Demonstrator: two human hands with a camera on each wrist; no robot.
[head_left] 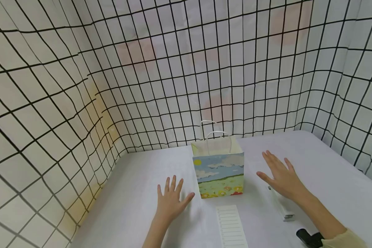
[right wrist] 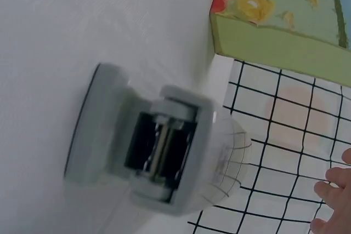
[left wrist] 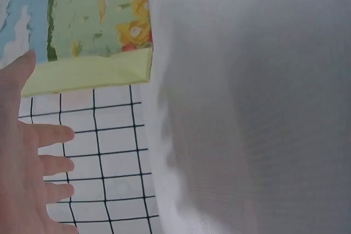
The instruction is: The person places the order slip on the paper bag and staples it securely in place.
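Note:
My left hand (head_left: 170,204) is held over the white table with its fingers spread, to the left of a paper gift bag (head_left: 220,175). In the left wrist view, the left thumb overlaps the bag's painted side (left wrist: 98,20). My right hand (head_left: 283,177) is on the other side of the bag, fingers extended and holding nothing. Below the right hand lies a grey-white stapler (head_left: 282,206), partly covered by the hand. The right wrist view shows the stapler (right wrist: 170,149) end-on and large, with fingertips (right wrist: 334,187) at the right edge.
A narrow lined checklist sheet (head_left: 231,225) lies in front of the bag. The bag stands upright, its white handles (head_left: 219,132) raised. Black-gridded white cloth (head_left: 173,69) encloses the table (head_left: 136,193) at the back and sides. A black device (head_left: 310,238) sits by the right wrist.

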